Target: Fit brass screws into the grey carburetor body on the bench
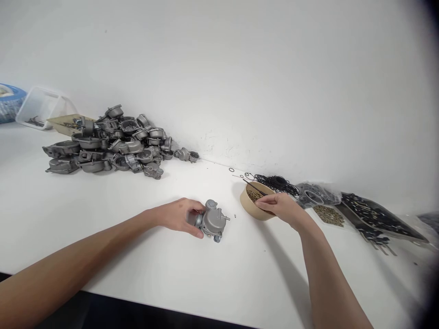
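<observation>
My left hand [178, 215] is wrapped round a grey metal carburetor [215, 222], which sits on the white table with its round cover up. Over a round beige bowl [252, 211] is my right hand [278, 206], its fingers pinched together and the tips down among small brass-coloured parts [254, 195]. A thin black rod-like tool [253, 186] runs from the fingers of this hand across the bowl toward the upper left. Whether the fingertips also hold a small part is hidden. One tiny pale piece [235, 215] lies between the carburetor and the bowl.
Grey carburetor bodies [130, 146] are heaped at the back left, beside a clear plastic bin [43, 107]. Black rubber rings [277, 183], a plastic bag [317, 194], a flat pile of brass parts [328, 215] and a tray of black parts [380, 217] line the wall at right.
</observation>
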Available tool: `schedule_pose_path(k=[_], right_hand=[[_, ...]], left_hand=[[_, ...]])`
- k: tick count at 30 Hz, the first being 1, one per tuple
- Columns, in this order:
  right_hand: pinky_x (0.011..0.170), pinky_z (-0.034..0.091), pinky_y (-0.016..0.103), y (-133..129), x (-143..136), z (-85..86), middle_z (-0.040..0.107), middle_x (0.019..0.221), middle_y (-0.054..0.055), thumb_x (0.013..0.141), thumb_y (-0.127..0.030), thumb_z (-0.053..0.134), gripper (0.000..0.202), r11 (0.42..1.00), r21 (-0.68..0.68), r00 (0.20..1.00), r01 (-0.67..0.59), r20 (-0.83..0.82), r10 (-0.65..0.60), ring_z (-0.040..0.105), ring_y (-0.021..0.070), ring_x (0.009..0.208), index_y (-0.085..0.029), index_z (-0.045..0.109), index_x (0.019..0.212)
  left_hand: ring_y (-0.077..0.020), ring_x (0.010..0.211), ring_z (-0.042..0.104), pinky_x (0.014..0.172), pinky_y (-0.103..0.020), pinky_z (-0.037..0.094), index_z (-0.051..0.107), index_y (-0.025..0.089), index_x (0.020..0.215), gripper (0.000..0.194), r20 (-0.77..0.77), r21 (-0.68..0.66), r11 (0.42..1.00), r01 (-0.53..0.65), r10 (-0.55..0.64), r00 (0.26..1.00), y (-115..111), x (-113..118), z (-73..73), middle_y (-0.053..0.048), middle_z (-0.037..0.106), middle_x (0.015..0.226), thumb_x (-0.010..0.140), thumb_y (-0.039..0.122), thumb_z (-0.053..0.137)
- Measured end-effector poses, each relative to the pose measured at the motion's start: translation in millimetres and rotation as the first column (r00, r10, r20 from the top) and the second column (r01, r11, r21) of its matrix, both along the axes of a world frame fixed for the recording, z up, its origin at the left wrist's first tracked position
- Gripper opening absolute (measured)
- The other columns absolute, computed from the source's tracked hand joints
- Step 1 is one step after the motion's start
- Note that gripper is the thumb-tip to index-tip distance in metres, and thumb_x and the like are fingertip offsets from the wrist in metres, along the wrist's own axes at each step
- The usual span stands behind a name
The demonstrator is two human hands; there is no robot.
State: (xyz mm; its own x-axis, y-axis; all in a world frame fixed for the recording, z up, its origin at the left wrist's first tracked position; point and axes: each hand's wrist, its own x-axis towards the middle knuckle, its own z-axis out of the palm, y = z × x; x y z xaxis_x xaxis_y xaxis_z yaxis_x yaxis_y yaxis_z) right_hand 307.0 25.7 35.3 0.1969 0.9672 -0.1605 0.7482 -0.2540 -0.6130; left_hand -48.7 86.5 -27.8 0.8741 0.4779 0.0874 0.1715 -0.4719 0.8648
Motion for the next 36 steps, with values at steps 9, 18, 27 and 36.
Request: schedule_pose_path(k=[9, 18, 27, 36], right_hand=[[0.07, 0.052, 0.035, 1.2, 5.7, -3.4, 0.079, 0.09, 0.01, 0.067, -0.046, 0.078, 0.031, 1.0, 0.01, 0.995, 0.007, -0.102, -0.006, 0.067, 0.026, 0.083, -0.02, 0.084, 0.084], [0.074, 0.056, 0.036, 2.4, 9.9, -5.3, 0.079, 0.092, 0.01, 0.064, -0.045, 0.082, 0.031, 1.0, -0.011, 0.986, 0.029, -0.164, -0.031, 0.069, 0.0272, 0.086, -0.02, 0.084, 0.083], [0.069, 0.054, 0.035, 3.9, 9.7, -7.5, 0.078, 0.085, 0.01, 0.062, -0.044, 0.082, 0.033, 0.999, -0.005, 0.984, 0.049, -0.169, -0.049, 0.068, 0.0252, 0.08, -0.018, 0.083, 0.082], [0.064, 0.052, 0.031, -0.5, 0.9, -0.2, 0.078, 0.089, 0.011, 0.057, -0.044, 0.087, 0.037, 0.998, 0.069, 0.979, 0.008, -0.203, 0.006, 0.07, 0.0261, 0.083, -0.018, 0.081, 0.082]], left_hand=[[-0.0251, 0.096, 0.066, 0.081, -0.03, 0.049, 0.073, 0.018, 0.109, 0.053, 0.007, -0.011, 1.0, -0.004, 0.004, 1.0, -0.5, -0.5, 0.4, -0.006, 0.071, 0.1, 0.07, 0.051, 0.085], [-0.0246, 0.094, 0.066, 0.079, -0.029, 0.049, 0.074, 0.018, 0.11, 0.053, 0.005, -0.042, 0.999, -0.004, 0.005, 1.0, -1.5, -1.5, 2.6, -0.005, 0.072, 0.099, 0.069, 0.05, 0.086], [-0.025, 0.1, 0.066, 0.084, -0.03, 0.049, 0.074, 0.017, 0.111, 0.051, 0.039, -0.115, 0.993, -0.002, 0.006, 0.999, -0.1, 0.1, -0.4, -0.005, 0.072, 0.105, 0.07, 0.045, 0.087], [-0.0231, 0.108, 0.069, 0.096, -0.033, 0.053, 0.066, 0.021, 0.133, 0.051, 0.112, -0.22, 0.975, 0.021, 0.004, 0.994, 2.5, 3.6, -7.8, -0.008, 0.071, 0.127, 0.083, 0.026, 0.076]])
